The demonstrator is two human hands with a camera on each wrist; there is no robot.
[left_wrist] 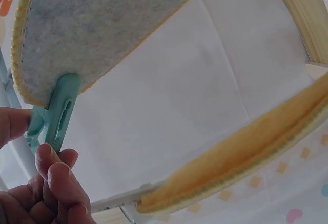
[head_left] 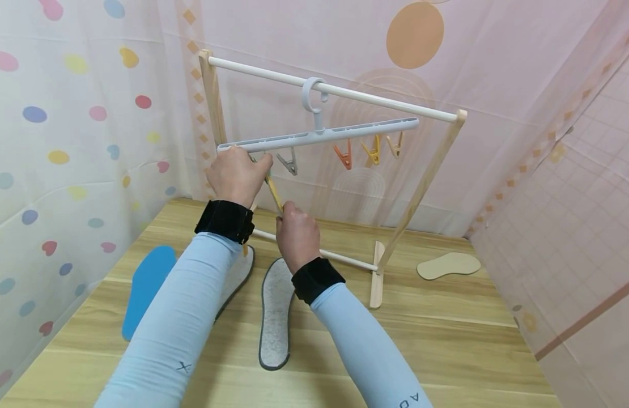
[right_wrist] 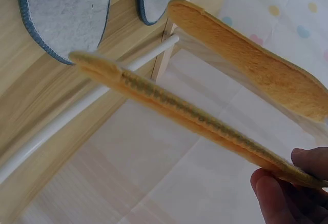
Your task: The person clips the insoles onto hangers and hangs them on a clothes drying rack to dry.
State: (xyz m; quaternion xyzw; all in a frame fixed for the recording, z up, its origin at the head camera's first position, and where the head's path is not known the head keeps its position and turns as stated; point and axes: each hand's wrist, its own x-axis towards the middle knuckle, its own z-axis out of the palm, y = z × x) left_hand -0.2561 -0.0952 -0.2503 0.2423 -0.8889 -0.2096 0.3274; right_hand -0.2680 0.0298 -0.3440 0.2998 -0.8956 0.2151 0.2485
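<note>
My left hand (head_left: 238, 174), at the left end of the white hanger (head_left: 362, 131), pinches a green clip (left_wrist: 63, 108). The clip overlaps the end of a yellow-edged insole (left_wrist: 113, 24), whose grey side shows in the left wrist view. My right hand (head_left: 298, 235) holds the same insole lower down, its edge between thumb and fingers. In the right wrist view it appears edge-on, with yellow fleece on one side. A second yellow fleece insole (right_wrist: 251, 60) hangs beside it, largely hidden behind my left arm in the head view.
The hanger hooks over the white bar of a wooden rack (head_left: 421, 192). Grey (head_left: 288, 163), orange (head_left: 345, 156), yellow (head_left: 373, 152) and beige (head_left: 395, 146) clips dangle from it. On the table lie a blue insole (head_left: 147, 289), grey insoles (head_left: 275, 317) and a beige insole (head_left: 449, 266).
</note>
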